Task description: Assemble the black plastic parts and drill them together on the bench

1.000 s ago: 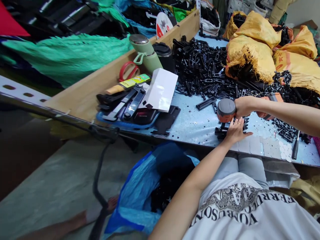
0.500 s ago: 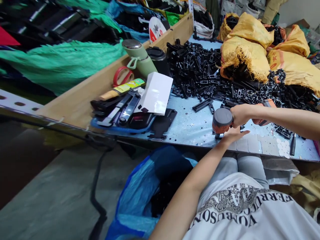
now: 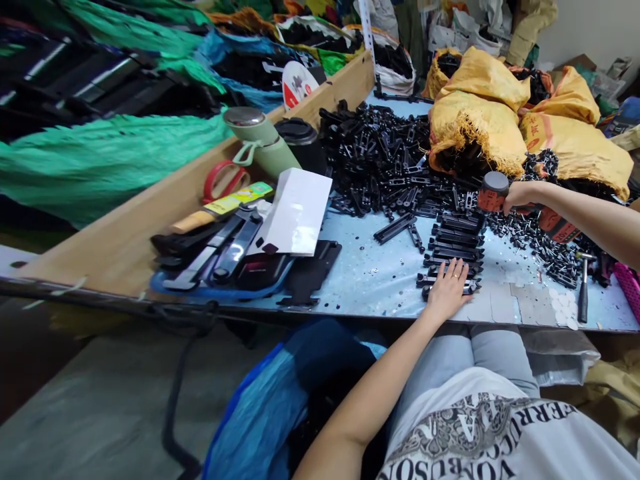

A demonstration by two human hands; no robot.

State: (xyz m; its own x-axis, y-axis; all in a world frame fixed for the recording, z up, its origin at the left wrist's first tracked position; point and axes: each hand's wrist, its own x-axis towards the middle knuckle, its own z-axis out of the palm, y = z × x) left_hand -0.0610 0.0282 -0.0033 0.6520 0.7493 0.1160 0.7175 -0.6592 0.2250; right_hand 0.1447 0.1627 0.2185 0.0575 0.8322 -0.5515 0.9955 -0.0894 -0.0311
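Note:
My right hand (image 3: pixel 523 195) is wrapped round an orange and grey cordless drill (image 3: pixel 493 192), held over the table to the right of a row of black parts. Flat on the near end of that row of black plastic parts (image 3: pixel 456 235) lies my left hand (image 3: pixel 449 290), fingers stretched out. Several of these long narrow parts lie side by side, running away from the table's front edge. Behind them spreads a big heap of loose black parts (image 3: pixel 385 150). A pile of screws (image 3: pixel 533 233) lies below the drill.
Yellow sacks (image 3: pixel 480 127) stand at the back of the table. A hammer (image 3: pixel 583 290) lies at the right. On the left are a green flask (image 3: pixel 263 143), a white box (image 3: pixel 300 210) and a blue tray (image 3: pixel 225 293). A blue bag (image 3: pixel 260 400) hangs open below the front edge.
My right hand has lifted the drill away from the near parts, up and to the right. My left hand now lies flat on the row, which is more visible. The view has shifted slightly.

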